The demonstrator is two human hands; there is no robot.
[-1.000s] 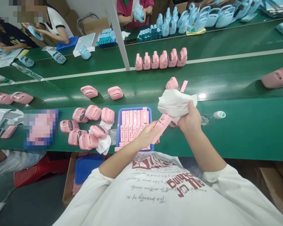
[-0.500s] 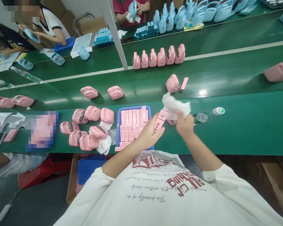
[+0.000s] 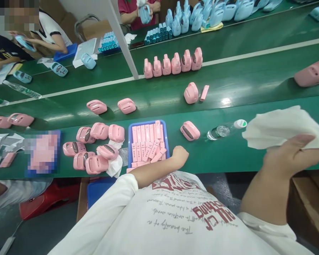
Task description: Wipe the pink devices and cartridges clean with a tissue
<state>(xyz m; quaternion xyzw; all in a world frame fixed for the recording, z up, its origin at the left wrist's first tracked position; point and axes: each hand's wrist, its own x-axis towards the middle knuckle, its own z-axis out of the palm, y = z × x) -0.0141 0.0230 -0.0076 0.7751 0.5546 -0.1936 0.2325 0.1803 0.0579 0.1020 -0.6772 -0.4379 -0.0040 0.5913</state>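
Observation:
My right hand (image 3: 284, 159) is raised at the right, closed on a white cloth (image 3: 289, 124) that spreads out flat above its fingers. My left hand (image 3: 180, 157) is curled into a fist just right of the blue tray (image 3: 167, 132), with nothing showing out of it. Inside that tray lie rows of slim pink bar-shaped parts (image 3: 142, 134), a few lying askew on top. Beyond my left hand, a pink rounded housing with a dark window (image 3: 190, 130) lies on the green table.
A clear bottle (image 3: 220, 132) lies right of the housing. Several pink housings (image 3: 97, 164) cluster left of the tray beside crumpled white tissue (image 3: 115, 166). Upright pink housings (image 3: 166, 64) line the divider. Co-workers handle blue units (image 3: 145, 14) across the table.
The pink bar has left my left hand, which has drawn back beside the tray as a fist. My right hand has swung far right with the cloth, uncovering the pink housing.

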